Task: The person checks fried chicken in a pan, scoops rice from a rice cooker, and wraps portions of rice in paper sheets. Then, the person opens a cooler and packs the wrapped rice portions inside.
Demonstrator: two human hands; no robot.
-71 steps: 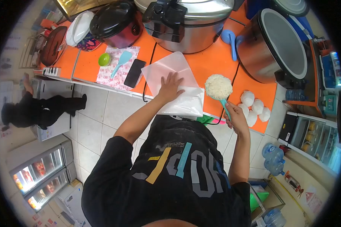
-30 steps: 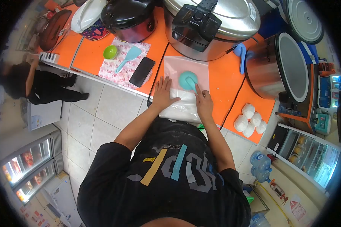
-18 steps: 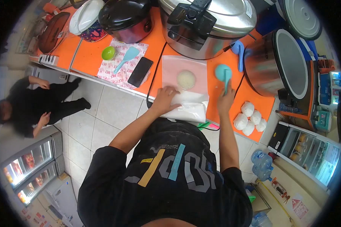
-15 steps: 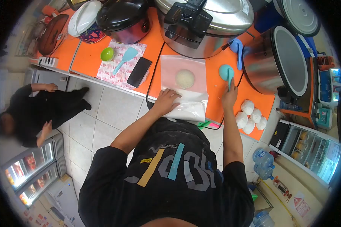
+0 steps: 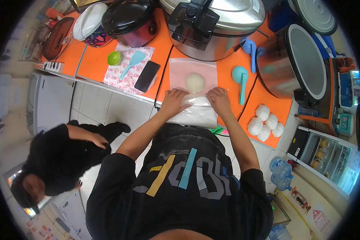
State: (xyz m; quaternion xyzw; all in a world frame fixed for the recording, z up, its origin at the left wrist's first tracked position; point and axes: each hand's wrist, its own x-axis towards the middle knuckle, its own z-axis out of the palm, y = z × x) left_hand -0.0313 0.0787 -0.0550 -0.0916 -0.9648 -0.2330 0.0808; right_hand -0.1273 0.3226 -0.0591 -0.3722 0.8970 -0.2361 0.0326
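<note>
A round mound of rice (image 5: pixel 195 82) lies on a translucent sheet (image 5: pixel 178 68) on the orange table. My left hand (image 5: pixel 173 103) pinches the near edge of the sheet, left of and below the rice. On the other side, my right hand (image 5: pixel 219 101) has its fingers closed on the same edge. White plastic sheets (image 5: pixel 194 117) lie under and in front of both hands. Right of my right hand, a turquoise scoop (image 5: pixel 240 77) rests face down on the table, its handle toward me. Several white wrapped balls (image 5: pixel 263 125) sit near the table's right corner.
A large steel cooker (image 5: pixel 212 38) stands behind the sheet, an open steel pot (image 5: pixel 284 64) at the right. Left are a phone (image 5: pixel 147 76), a turquoise spatula (image 5: pixel 133 63), a green bowl (image 5: pixel 114 58) and a dark cooker (image 5: pixel 130 24). A person (image 5: pixel 64 154) is at the left.
The scoop was lifted off, leaving the rice mound, and set down at the right. My right hand let it go and came to the sheet. The person at the left moved nearer.
</note>
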